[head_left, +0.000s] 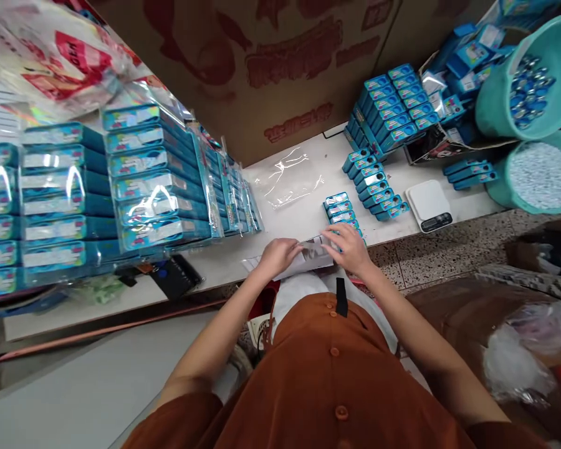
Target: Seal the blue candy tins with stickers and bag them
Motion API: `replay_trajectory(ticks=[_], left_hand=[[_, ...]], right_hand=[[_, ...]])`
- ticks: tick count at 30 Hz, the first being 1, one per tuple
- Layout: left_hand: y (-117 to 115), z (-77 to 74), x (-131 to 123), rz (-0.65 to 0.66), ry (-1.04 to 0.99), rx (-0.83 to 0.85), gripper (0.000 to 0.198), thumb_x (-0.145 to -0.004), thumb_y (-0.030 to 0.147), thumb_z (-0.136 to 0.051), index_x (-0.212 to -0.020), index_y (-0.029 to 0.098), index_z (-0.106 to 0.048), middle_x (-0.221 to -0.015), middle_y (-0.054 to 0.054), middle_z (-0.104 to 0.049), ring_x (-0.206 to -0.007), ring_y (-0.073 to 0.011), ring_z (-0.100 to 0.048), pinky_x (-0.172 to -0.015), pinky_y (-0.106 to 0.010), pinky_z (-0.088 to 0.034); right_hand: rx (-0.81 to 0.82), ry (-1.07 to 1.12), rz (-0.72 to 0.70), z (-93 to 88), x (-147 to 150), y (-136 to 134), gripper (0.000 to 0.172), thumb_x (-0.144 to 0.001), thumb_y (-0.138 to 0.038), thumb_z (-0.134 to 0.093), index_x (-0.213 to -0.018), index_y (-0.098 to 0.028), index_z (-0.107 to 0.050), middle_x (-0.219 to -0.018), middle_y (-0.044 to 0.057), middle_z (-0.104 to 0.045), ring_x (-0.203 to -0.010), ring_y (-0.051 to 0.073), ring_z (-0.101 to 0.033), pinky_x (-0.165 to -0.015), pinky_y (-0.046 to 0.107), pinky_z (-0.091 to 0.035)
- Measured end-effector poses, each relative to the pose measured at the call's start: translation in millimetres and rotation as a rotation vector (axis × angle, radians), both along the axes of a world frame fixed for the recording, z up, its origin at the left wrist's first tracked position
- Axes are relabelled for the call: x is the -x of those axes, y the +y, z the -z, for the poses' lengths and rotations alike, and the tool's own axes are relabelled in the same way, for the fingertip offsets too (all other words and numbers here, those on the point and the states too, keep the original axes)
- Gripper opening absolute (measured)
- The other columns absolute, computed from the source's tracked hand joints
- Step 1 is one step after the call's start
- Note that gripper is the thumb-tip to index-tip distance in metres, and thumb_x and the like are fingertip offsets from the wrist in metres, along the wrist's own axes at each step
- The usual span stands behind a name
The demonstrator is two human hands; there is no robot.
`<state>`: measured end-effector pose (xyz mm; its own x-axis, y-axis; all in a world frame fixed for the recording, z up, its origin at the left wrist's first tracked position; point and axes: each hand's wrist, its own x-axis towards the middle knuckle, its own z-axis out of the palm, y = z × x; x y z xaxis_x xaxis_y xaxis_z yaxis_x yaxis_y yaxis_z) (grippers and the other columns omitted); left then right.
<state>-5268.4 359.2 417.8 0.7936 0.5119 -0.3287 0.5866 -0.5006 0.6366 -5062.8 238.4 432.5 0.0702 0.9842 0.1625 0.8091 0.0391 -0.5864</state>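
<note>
At the front edge of the white table, my left hand (280, 255) pinches the left side of a clear plastic bag (312, 249). My right hand (346, 248) has its curled fingers on the bag's right side. The bag looks flat and shiny, and fine detail between the fingers is too small to make out. Just beyond my right hand stands a short row of small blue boxes (339, 207), partly covered by that hand. Another clear plastic bag (295, 178) lies flat on the table farther back.
Bagged blue boxes (143, 162) are stacked at left, near a black wallet (177, 277). A large cardboard box (280, 68) stands behind. Rightward are more blue boxes (376, 190), a scale (427, 201), and teal tubs (490, 103) holding small pieces.
</note>
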Motion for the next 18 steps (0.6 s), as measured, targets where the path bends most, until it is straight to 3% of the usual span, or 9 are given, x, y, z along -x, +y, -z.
replay_trajectory(ticks=[3, 7, 10, 18], left_hand=[[-3, -36.1, 0, 0.085, -0.036, -0.052, 0.035, -0.094, 0.041, -0.039, -0.076, 0.024, -0.063, -0.072, -0.008, -0.064, -0.069, -0.0219, -0.058, -0.062, -0.030, -0.034], [-3, -61.3, 11, 0.142, -0.037, -0.104, 0.038, -0.096, 0.040, -0.035, -0.075, 0.024, -0.063, -0.073, -0.008, -0.065, -0.071, -0.0228, -0.059, -0.062, -0.031, -0.032], [-3, -69.9, 21, 0.158, -0.045, -0.073, 0.039, -0.095, 0.040, -0.035, -0.073, 0.024, -0.063, -0.072, -0.008, -0.065, -0.069, -0.0221, -0.058, -0.062, -0.030, -0.031], [-7, -78.5, 37, 0.113, -0.097, 0.201, 0.039, -0.094, 0.039, -0.037, -0.064, 0.023, -0.054, -0.060, -0.002, -0.059, -0.055, -0.0171, -0.050, -0.057, -0.029, -0.029]], right_hand=[[-0.029, -0.126, -0.090, -15.5, 19, 8, 0.028, -0.091, -0.029, -0.052, -0.115, -0.025, -0.064, -0.111, 0.006, -0.065, -0.108, 0.022, -0.054, -0.095, 0.040, -0.043], [-0.089, -0.203, -0.043, -28.3, 44, 0, 0.026, -0.092, -0.027, -0.051, -0.113, -0.024, -0.066, -0.104, 0.004, -0.069, -0.102, 0.020, -0.057, -0.091, 0.037, -0.045], [-0.114, -0.206, 0.012, -31.8, 61, -12, 0.027, -0.091, -0.027, -0.053, -0.115, -0.025, -0.066, -0.111, 0.005, -0.068, -0.106, 0.020, -0.057, -0.093, 0.036, -0.047], [-0.163, -0.221, 0.105, -32.3, 91, -32, 0.028, -0.089, -0.025, -0.056, -0.115, -0.024, -0.067, -0.120, 0.004, -0.065, -0.112, 0.021, -0.058, -0.100, 0.036, -0.048]])
